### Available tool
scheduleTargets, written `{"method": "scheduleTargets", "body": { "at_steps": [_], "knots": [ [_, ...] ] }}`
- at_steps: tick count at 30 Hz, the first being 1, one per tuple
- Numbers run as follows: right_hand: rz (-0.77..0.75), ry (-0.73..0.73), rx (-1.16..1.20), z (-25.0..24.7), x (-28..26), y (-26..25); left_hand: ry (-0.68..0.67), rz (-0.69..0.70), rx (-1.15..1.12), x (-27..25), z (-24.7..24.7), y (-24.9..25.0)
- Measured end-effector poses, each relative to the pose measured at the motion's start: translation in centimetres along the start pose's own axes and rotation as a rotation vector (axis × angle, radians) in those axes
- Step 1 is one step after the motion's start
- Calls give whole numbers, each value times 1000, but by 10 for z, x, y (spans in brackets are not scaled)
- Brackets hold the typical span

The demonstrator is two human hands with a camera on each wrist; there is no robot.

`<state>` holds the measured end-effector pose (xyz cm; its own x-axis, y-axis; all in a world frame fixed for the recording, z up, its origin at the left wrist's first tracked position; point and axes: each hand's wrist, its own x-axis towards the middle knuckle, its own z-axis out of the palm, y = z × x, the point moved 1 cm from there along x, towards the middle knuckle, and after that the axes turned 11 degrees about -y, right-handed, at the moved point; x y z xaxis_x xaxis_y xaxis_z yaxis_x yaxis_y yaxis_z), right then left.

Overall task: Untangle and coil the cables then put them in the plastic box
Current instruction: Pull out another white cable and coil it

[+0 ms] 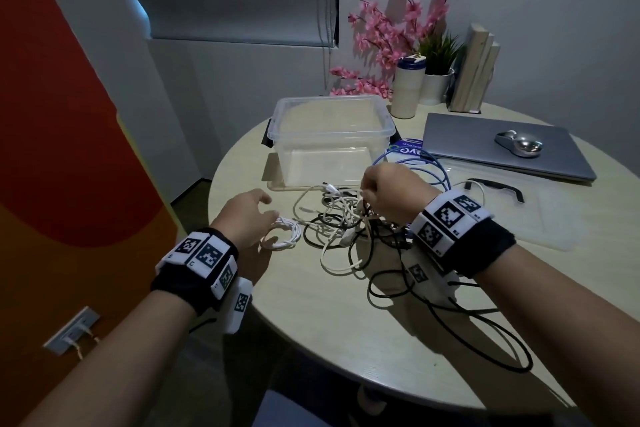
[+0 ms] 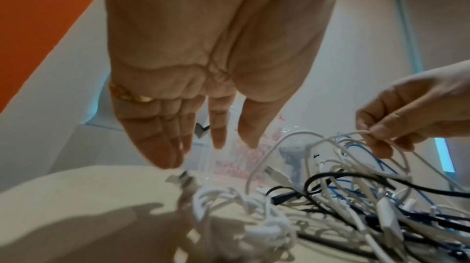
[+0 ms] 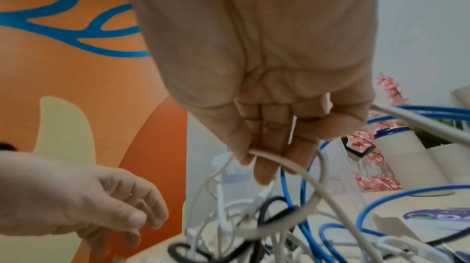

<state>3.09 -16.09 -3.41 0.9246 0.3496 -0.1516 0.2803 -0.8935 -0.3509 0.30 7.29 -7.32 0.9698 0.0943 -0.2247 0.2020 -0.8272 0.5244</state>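
left hand (image 1: pixel 247 218) hovers with fingers loose over a small coiled white cable (image 1: pixel 282 234), right hand (image 1: pixel 388 196) pinches a white cable (image 2: pixel 338 133) up from the tangle (image 1: pixel 349 229) mid-table, empty plastic box (image 1: pixel 332 135) just behind it

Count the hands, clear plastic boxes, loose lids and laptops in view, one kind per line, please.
Hands: 2, left hand and right hand
Plastic box: 1
Lid: 1
Laptop: 1
Total: 5
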Motion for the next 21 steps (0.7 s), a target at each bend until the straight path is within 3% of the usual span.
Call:
{"method": "scheduleTargets", "body": {
  "at_steps": [4,11,15,21],
  "knots": [
    [-80,75,327,-20,-8,0,56,195,-64,3,0,30],
    [-45,295,798,-43,-14,17,-128,290,-177,14,16,57],
    [-2,398,819,-51,-17,30,32,362,-363,19,6,65],
    [88,332,700,-43,-19,45,197,602,-663,15,-22,98]
  ]
}}
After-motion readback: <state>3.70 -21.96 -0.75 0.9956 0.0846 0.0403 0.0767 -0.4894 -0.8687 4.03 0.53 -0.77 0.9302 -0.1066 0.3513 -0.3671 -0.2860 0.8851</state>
